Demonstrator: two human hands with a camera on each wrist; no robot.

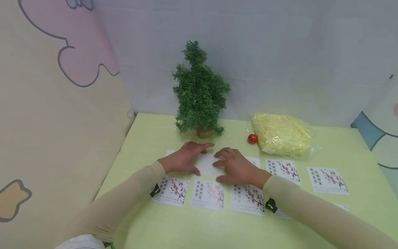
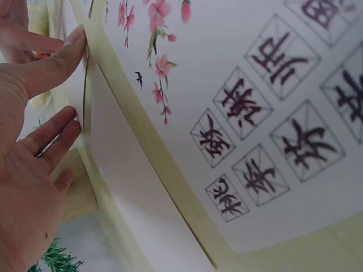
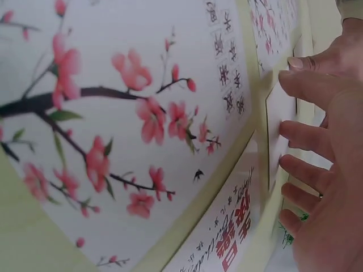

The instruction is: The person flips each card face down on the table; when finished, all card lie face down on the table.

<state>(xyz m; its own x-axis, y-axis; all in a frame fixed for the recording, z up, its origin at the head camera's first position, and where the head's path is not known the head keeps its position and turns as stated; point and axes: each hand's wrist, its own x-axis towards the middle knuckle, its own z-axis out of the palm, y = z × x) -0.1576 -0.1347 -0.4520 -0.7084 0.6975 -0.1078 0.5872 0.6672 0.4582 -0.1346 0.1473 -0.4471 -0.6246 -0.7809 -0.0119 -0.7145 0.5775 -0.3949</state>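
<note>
A blank white card (image 1: 205, 165) lies on the table between both hands. My left hand (image 1: 183, 158) touches its left side, thumb at the near corner and fingers spread toward the far edge. From the right, my right hand (image 1: 237, 167) rests fingertips on the same card; the right wrist view has them along the card's edge (image 3: 277, 124). Below the hands lie several square cards with pink blossoms and Chinese characters, including one plum-blossom card (image 1: 207, 194). Another white card (image 2: 136, 187), blank side up, shows beside my left hand in the left wrist view.
A small green artificial tree (image 1: 200, 93) stands behind the hands. At the back right are a red bauble (image 1: 252, 138) and a clear bag of yellow shredded paper (image 1: 281, 135). A card with red characters (image 3: 232, 226) lies partly hidden; more blossom cards (image 1: 328, 180) lie rightward.
</note>
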